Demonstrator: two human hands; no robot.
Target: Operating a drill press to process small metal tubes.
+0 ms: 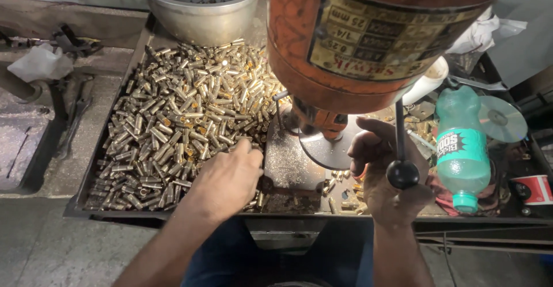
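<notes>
A large heap of small brass cylindrical pieces (pixel 178 120) fills a dark metal tray (pixel 80 203). My left hand (pixel 227 177) rests knuckles-up on the heap's right edge, fingers curled down into the pieces. An orange drill press head (pixel 322 45) looms over the round metal work table (pixel 331 148). My right hand (pixel 383 172) sits beside that table with fingers loosely curled, just behind the feed lever's black ball knob (pixel 402 174). Whether either hand holds a piece is hidden.
A steel bowl (pixel 201 19) stands at the tray's far end. A green plastic bottle (pixel 462 148) lies on the right, next to a shiny disc (pixel 502 119) and a red-and-white cup (pixel 533 189). A white rag (pixel 40 62) and tools lie left.
</notes>
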